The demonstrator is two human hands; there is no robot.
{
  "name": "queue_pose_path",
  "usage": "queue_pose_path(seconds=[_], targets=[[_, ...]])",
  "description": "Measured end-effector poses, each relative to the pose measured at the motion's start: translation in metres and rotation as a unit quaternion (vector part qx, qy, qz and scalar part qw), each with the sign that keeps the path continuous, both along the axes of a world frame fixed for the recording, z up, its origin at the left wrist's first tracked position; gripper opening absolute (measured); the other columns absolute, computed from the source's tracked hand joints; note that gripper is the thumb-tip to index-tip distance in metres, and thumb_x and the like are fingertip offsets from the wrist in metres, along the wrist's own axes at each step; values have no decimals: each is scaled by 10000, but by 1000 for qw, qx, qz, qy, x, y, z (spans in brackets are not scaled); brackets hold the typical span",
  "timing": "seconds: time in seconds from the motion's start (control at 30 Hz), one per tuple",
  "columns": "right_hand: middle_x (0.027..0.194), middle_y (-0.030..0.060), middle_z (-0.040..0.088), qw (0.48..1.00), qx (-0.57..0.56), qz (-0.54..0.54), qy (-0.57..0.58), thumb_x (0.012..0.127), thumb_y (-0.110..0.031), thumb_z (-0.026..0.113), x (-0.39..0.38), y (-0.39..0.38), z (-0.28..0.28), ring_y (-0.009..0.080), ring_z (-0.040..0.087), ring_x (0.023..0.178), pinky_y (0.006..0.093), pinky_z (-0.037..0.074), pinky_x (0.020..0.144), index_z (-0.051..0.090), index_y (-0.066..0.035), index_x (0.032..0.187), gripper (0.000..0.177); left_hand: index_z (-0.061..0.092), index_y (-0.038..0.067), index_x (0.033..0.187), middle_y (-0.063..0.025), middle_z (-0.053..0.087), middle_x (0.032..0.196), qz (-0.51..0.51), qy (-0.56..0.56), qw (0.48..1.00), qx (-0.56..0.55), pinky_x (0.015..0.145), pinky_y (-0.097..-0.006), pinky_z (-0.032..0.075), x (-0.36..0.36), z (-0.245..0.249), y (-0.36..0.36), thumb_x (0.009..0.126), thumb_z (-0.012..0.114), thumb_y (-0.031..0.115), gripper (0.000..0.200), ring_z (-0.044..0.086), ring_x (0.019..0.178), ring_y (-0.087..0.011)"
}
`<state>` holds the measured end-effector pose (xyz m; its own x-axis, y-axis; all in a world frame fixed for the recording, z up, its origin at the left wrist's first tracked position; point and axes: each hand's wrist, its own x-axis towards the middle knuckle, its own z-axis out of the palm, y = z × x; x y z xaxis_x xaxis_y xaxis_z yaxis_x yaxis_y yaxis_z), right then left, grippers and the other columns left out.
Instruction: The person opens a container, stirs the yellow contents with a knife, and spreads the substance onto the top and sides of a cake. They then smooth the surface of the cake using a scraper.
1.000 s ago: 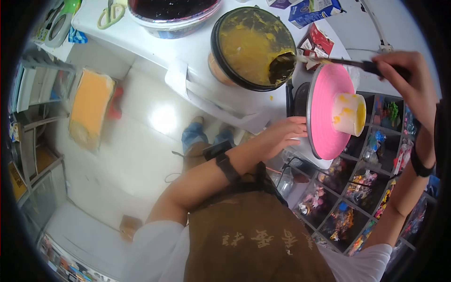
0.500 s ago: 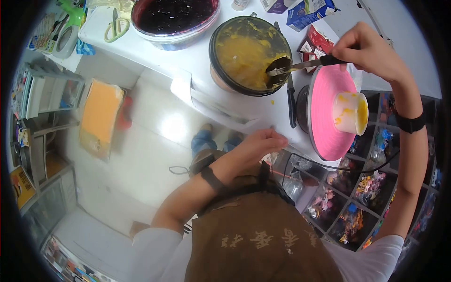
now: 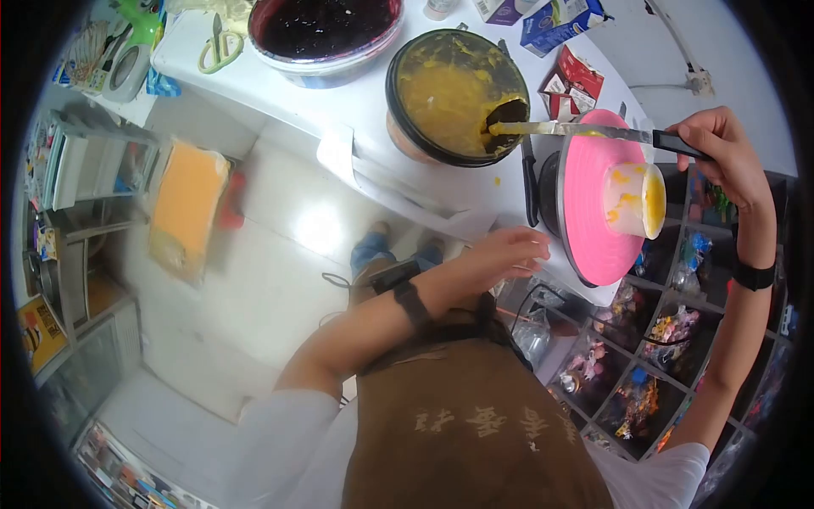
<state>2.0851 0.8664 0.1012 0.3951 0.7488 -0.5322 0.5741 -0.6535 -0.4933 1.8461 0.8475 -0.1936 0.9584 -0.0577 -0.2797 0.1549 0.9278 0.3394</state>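
Note:
My right hand (image 3: pixel 716 153) grips the black handle of an icing spatula (image 3: pixel 615 132), whose metal blade is held nearly level. Yellow paste coats the blade's tip, which is over the dark hollow at the right side of a round black-rimmed tub (image 3: pixel 449 89) of yellow filling. Below the blade, a white cup (image 3: pixel 626 199) smeared with yellow sits on a pink turntable (image 3: pixel 585 195). My left hand (image 3: pixel 509 257) is empty beside the turntable's near left side, its fingers loosely bent and apart.
A large tub of dark red filling (image 3: pixel 326 38) stands beside the yellow one. A black-handled knife (image 3: pixel 530 182) lies between tub and turntable. Scissors (image 3: pixel 219 51), a torn red box (image 3: pixel 572 83) and a blue carton (image 3: pixel 560 24) are on the table. Divided shelves (image 3: pixel 644 339) stand to the right.
My right hand has moved right and down, drawing the spatula tip up from inside the tub's hollow; the blade is now flatter. My left hand has shifted slightly right toward the turntable.

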Motion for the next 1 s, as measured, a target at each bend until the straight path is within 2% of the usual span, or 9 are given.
queue_pose_path(seconds=[0.1, 0.37, 0.53, 0.67, 0.73, 0.8, 0.9, 0.93, 1.0], targets=[[620, 49, 643, 999, 12, -38, 12, 906, -174, 604, -5, -14, 6, 0, 328, 337, 152, 212, 311, 686, 50, 987, 252, 437, 52, 1361, -56, 541, 1267, -24, -17, 1000, 9, 967, -330, 420, 9, 7, -1, 918, 609, 252, 516, 527, 1109, -163], [627, 47, 648, 994, 57, -92, 17, 911, -171, 601, -11, -46, 13, -1, 318, 343, 164, 201, 316, 681, 65, 983, 259, 422, 64, 1387, -64, 513, 1333, -33, -51, 998, -8, 1001, -370, 389, 20, 6, -3, 913, 569, 212, 518, 494, 1205, -197], [770, 59, 660, 993, 44, -99, -50, 921, -175, 602, -14, -84, 49, 5, 448, 489, 150, 306, 411, 661, 27, 1044, 244, 421, 63, 1383, -67, 500, 1356, -3, -50, 998, -29, 994, -367, 388, 24, -8, -4, 917, 547, 211, 505, 485, 1217, -200], [950, 94, 664, 970, -10, -67, -232, 950, -160, 580, -1, -135, 95, 50, 532, 607, 174, 394, 516, 623, -45, 1101, 194, 423, 61, 1372, -69, 488, 1370, 24, -43, 998, -41, 995, -361, 376, 27, -4, 6, 916, 536, 212, 494, 478, 1225, -201], [997, 106, 652, 932, -4, 73, -356, 940, -128, 587, -31, -145, 108, 104, 587, 765, 214, 458, 657, 622, -26, 1103, 195, 427, 61, 1366, -68, 488, 1368, 28, -48, 997, -44, 997, -360, 370, 29, -3, 11, 916, 531, 214, 487, 475, 1227, -202], [979, 109, 666, 908, 20, 167, -383, 897, -76, 629, -50, -133, 113, 105, 582, 749, 216, 454, 639, 655, 0, 1062, 184, 431, 61, 1361, -67, 492, 1363, 29, -52, 997, -52, 1000, -361, 366, 32, -4, 15, 917, 524, 217, 480, 473, 1228, -203], [922, 106, 702, 908, 36, 239, -343, 799, 15, 714, -66, -113, 116, 71, 544, 596, 192, 409, 491, 719, 31, 981, 183, 436, 60, 1360, -63, 505, 1348, 33, -63, 996, -52, 993, -357, 377, 34, -4, 17, 920, 516, 220, 475, 482, 1213, -196], [948, 110, 701, 892, 11, 267, -364, 777, 34, 721, -70, -112, 119, 91, 570, 633, 206, 437, 521, 719, 28, 983, 205, 446, 61, 1349, -59, 515, 1334, 32, -64, 996, -54, 989, -351, 382, 35, -4, 16, 919, 517, 219, 464, 489, 1204, -189], [947, 105, 702, 916, 12, 133, -377, 739, 49, 732, -87, -108, 111, 134, 597, 685, 240, 465, 569, 727, 14, 965, 229, 468, 63, 1329, -50, 535, 1306, 31, -66, 996, -58, 980, -340, 392, 37, -5, 15, 918, 520, 218, 442, 501, 1185, -175]])
